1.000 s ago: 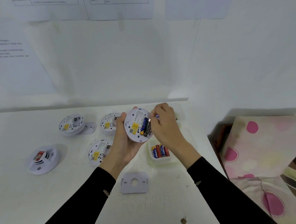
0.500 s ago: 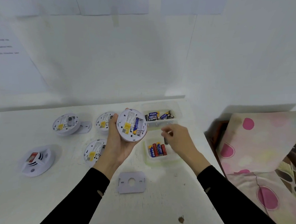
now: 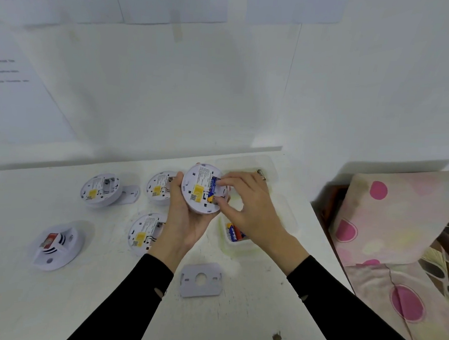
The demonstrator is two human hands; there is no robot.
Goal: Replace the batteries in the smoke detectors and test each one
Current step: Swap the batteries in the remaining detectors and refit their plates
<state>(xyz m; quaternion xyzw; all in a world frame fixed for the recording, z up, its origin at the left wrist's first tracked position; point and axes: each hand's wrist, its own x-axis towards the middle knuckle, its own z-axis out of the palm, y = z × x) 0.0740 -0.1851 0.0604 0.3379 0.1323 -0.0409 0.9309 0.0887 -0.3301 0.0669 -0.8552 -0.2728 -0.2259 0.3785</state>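
The smoke detector (image 3: 199,190) was held above the surface (image 3: 235,317), near its far right part, with the labelled back turned up towards the camera. This orientation exposed the open battery bay. The left hand (image 3: 186,220) cupped the housing from below and from the left, its fingers (image 3: 177,184) curled round the rim, so that the unit stayed steady against pressure from the other side.

A blue and yellow battery (image 3: 211,193) lay lengthwise in the bay. The right hand (image 3: 247,208) reached in from the right with its forefinger at the cell's far end and its thumb at the near end, pinching it; the remaining fingers were loosely curled. Whether the cell was being seated or lifted out could not be determined.

A clear tray (image 3: 223,238) of spare batteries (image 3: 234,232) stood just beneath the right wrist, within short reach. A loose mounting plate (image 3: 201,280) lay nearer. Three opened detectors (image 3: 100,189) and one face-up unit (image 3: 57,246) lay to the left.
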